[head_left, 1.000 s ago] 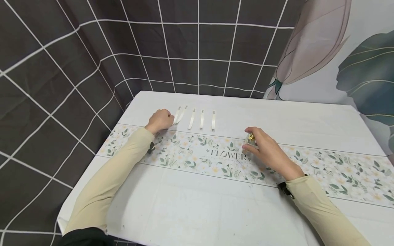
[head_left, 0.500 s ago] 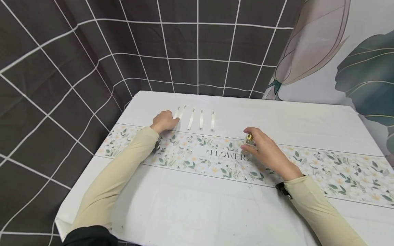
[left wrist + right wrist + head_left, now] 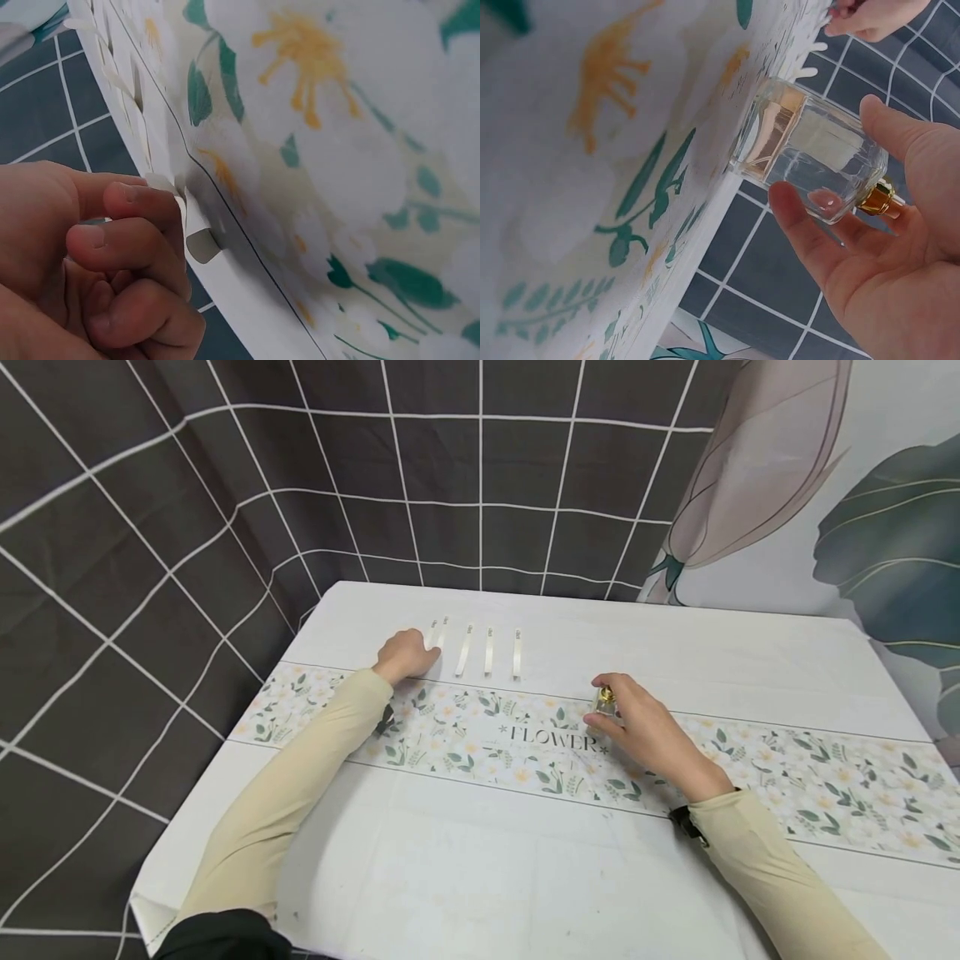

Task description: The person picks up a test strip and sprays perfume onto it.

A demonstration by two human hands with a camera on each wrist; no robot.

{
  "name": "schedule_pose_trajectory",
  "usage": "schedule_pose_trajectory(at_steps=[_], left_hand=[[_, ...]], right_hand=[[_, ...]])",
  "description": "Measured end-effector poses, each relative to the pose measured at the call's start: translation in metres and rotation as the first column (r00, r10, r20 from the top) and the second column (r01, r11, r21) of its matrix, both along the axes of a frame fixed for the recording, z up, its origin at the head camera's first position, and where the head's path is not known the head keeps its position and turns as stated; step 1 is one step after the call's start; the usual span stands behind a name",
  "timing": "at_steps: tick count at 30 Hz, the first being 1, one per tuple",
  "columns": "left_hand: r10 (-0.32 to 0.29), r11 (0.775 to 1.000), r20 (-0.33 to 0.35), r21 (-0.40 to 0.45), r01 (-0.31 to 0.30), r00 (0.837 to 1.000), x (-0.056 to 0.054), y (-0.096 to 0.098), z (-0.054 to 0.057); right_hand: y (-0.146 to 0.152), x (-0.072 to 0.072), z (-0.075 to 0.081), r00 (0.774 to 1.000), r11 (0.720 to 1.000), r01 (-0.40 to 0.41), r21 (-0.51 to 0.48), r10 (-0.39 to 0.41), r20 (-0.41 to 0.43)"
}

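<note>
My left hand is over the lower ends of the two leftmost white paper strips. Its fingers are curled, the thumb tip right beside a strip's bent end in the left wrist view; I cannot tell whether it pinches the strip. My right hand grips a clear square glass perfume bottle with a gold neck and no cap on it. Thumb and fingers are on opposite sides of the glass. The bottle's base is close to the table, and its lower part looks pale peach.
Three more paper strips lie in a row to the right, small dark print at their far ends. A floral band lettered FLOWER crosses the white table. Dark checked cloth hangs behind and at the left.
My left hand has moved slightly right, its thumb now across the strips. The second strip from the left lies straighter, closer to the first. The right hand stays at the bottle, which stands more upright.
</note>
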State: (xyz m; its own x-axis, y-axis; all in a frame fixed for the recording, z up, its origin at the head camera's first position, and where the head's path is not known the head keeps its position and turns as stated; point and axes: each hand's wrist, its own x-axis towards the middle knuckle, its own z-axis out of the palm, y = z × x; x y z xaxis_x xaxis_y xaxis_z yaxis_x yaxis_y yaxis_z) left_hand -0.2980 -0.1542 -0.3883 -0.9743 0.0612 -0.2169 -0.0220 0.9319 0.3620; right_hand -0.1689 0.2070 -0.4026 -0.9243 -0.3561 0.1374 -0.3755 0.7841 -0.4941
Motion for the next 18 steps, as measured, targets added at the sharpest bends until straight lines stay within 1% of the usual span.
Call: schedule_pose_trajectory(at_steps=[4, 8, 12, 18], left_hand=[[-0.003, 1.0, 0.01, -0.012, 0.003, 1.0, -0.0018, 0.0009, -0.0023], [-0.003, 1.0, 0.033, -0.008, 0.003, 0.999, -0.003, 0.0033, -0.0033], [-0.01, 1.0, 0.041, -0.005, 0.01, 0.999, -0.0032, 0.0054, -0.0044], [-0.019, 1.0, 0.044, 0.001, 0.019, 0.999, -0.0028, 0.0089, -0.0046]], right_hand=[[-0.0004, 0.0002, 0.0, 1.0, 1.0, 0.002, 0.002, -0.002, -0.001], [-0.0001, 0.0003, -0.0003, 1.0, 1.0, 0.004, 0.004, -0.004, -0.002], [-0.0002, 0.0004, 0.0009, 1.0, 1.0, 0.016, 0.008, -0.016, 0.005], [0.0008, 0.0002, 0.0036, 0.998, 0.999, 0.032, 0.008, -0.032, 0.052]])
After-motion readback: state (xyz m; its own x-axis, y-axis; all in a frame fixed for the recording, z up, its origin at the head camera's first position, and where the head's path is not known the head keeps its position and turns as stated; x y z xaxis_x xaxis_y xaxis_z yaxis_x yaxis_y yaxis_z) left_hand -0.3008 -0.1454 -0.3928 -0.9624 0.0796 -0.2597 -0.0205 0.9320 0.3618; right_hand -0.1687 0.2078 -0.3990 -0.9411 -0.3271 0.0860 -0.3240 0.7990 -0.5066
